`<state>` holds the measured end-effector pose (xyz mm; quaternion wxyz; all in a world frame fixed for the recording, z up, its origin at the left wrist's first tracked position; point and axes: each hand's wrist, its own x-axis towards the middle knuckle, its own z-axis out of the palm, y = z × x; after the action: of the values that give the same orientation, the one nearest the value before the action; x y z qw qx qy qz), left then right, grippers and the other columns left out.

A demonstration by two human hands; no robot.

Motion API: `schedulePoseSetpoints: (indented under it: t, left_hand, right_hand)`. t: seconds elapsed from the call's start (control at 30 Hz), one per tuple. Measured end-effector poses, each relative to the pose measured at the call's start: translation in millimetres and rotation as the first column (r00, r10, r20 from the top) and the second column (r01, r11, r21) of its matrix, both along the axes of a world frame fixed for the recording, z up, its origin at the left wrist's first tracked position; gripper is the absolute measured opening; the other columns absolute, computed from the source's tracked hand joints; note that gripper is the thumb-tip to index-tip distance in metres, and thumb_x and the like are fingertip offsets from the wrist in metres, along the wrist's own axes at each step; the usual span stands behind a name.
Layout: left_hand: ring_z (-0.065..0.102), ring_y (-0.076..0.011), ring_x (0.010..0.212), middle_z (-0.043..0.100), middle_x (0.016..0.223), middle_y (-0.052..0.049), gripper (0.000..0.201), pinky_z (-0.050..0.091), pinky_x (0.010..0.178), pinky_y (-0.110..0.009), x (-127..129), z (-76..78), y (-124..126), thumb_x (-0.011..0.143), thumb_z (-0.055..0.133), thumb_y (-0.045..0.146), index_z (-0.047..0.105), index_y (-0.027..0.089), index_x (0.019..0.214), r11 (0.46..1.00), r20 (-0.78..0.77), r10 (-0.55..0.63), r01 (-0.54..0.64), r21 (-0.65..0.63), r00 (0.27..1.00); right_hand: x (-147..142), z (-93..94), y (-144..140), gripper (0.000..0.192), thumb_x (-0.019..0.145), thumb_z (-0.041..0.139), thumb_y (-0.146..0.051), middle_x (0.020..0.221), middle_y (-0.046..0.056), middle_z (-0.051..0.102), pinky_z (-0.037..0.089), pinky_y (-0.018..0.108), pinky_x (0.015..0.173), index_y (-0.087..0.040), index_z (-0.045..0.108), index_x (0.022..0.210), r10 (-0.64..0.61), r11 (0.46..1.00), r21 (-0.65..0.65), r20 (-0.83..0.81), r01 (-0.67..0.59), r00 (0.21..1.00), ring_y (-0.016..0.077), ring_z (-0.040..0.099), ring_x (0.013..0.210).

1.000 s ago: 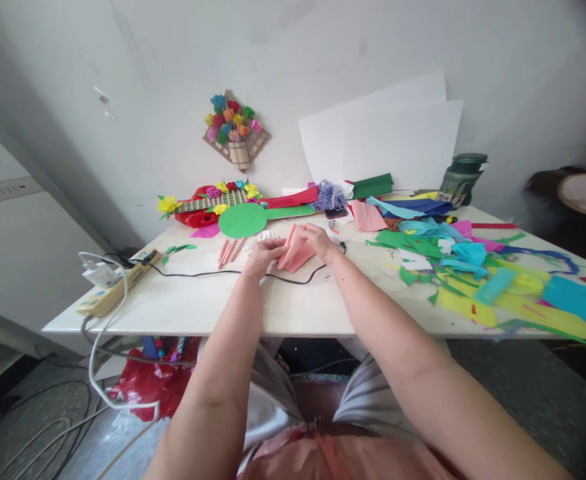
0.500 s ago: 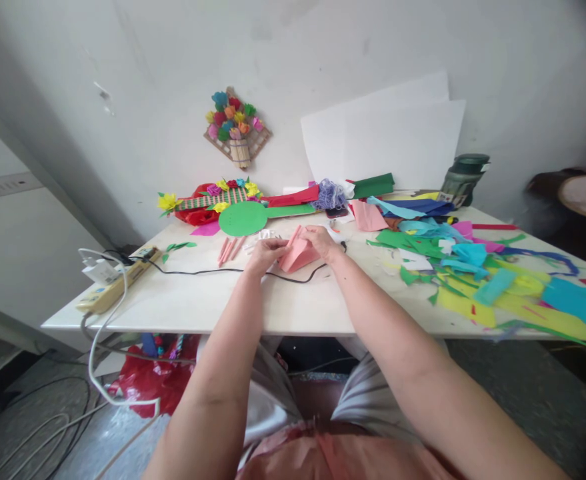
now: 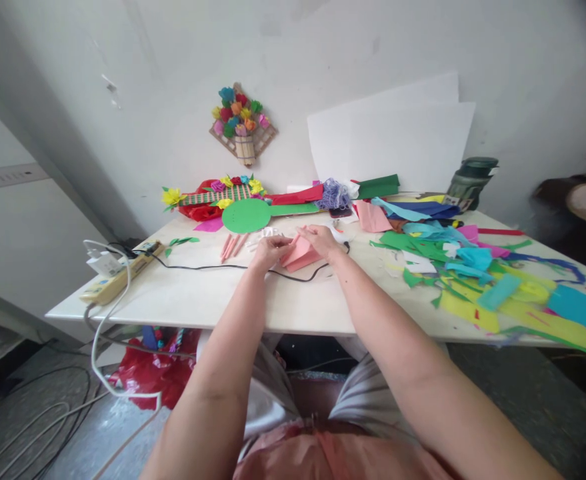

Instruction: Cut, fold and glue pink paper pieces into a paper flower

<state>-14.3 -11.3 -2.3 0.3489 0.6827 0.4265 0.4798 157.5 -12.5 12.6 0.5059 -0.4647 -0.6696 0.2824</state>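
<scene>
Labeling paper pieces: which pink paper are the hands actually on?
The folded pink paper between the left hand and right hand. The other pink sheet lies untouched farther back among the scraps.

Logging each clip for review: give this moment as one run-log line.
left hand: holds pink paper | right hand: holds same paper | nearby: pink rolled sticks, black cable, green disc | table

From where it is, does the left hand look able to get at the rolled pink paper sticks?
Probably yes: left hand lies beside the rolled pink paper sticks, with bare tabletop between.
</scene>
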Motion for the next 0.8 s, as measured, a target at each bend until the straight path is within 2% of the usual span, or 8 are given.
schedulePoseSetpoints:
  t: [0.17, 0.37, 0.63, 0.8]
  left_hand:
    - [0.055, -0.0147, 0.064, 0.065, 0.066, -0.002, 0.022, 0.039, 0.059, -0.024, 0.9, 3.4, -3.9, 0.057, 0.074, 0.030, 0.075, 0.016, 0.074, 0.998, -0.035, 0.027, -0.025, 0.056, 0.999]
    - [0.055, -0.0147, 0.066, 0.065, 0.066, -0.002, 0.020, 0.040, 0.061, -0.024, 2.4, 8.1, -8.8, 0.057, 0.074, 0.031, 0.074, 0.016, 0.071, 0.996, -0.040, 0.017, -0.013, 0.089, 0.999]
    - [0.051, -0.0118, 0.056, 0.063, 0.064, -0.001, 0.031, 0.034, 0.051, -0.023, -2.0, -1.1, -0.6, 0.057, 0.075, 0.039, 0.075, 0.016, 0.078, 0.996, 0.010, -0.074, 0.074, -0.052, 0.997]
    - [0.050, -0.0111, 0.057, 0.062, 0.063, -0.001, 0.037, 0.034, 0.051, -0.022, -4.2, 1.4, -3.1, 0.060, 0.074, 0.046, 0.073, 0.015, 0.080, 0.991, 0.068, -0.099, 0.104, -0.078, 0.993]
  right_hand:
    - [-2.0, -4.5, 5.6, 0.049, 0.071, 0.051, -0.060, 0.052, -0.005, 0.026, 0.020, 0.027, 0.052, -0.021, 0.032, 0.050, -0.092, 0.995, 0.038, 0.072, 0.089, 0.993, 0.0104, 0.027, 0.053]
    - [-1.7, -5.6, 7.9, 0.043, 0.073, 0.051, -0.054, 0.051, -0.004, 0.031, 0.021, 0.027, 0.052, -0.021, 0.037, 0.050, -0.124, 0.991, 0.062, 0.081, 0.120, 0.989, 0.0112, 0.031, 0.053]
    - [0.3, -4.0, 4.6, 0.038, 0.072, 0.052, -0.050, 0.050, -0.005, 0.032, 0.022, 0.027, 0.052, -0.021, 0.040, 0.051, -0.072, 0.997, 0.032, 0.001, 0.072, 0.997, 0.0111, 0.031, 0.052]
    - [2.3, -1.5, -0.7, 0.036, 0.073, 0.052, -0.050, 0.051, -0.005, 0.033, 0.024, 0.027, 0.052, -0.020, 0.042, 0.054, -0.022, 1.000, 0.016, -0.077, 0.023, 0.997, 0.0110, 0.031, 0.053]
